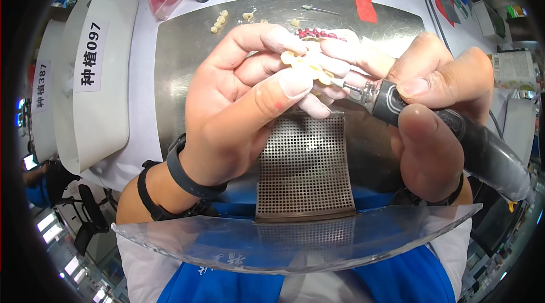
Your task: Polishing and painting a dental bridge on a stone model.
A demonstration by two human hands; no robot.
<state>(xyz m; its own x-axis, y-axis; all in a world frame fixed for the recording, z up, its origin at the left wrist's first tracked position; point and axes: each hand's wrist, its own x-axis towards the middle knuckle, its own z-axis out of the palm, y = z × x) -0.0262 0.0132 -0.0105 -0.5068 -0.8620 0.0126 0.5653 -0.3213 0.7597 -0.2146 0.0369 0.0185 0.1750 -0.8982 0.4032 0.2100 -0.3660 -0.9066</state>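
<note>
The left hand [241,104] is pinching a cream row of teeth [309,67] in a closed grip, at 12 o'clock from the perforated plate [304,161]. The right hand [431,144] is gripping a handpiece [491,158]; its bur [338,82] is pointing toward 10 o'clock, at the row's edge.

I'm viewing a left hand [224,113] and a right hand [430,152], both going ungloved, with fine powder clinging to some fingertips [295,80]. Around the left wrist a smooth dark band [184,173] is curving, and farther up that forearm a slimmer black strap [146,195] is circling. At the right wrist I'm making out only part of a dark strap [455,192]. White sleeves [139,274] are showing at both sides, and a bright blue garment [227,289] is covering the torso, a whitish strip [318,289] running down its middle.
</note>
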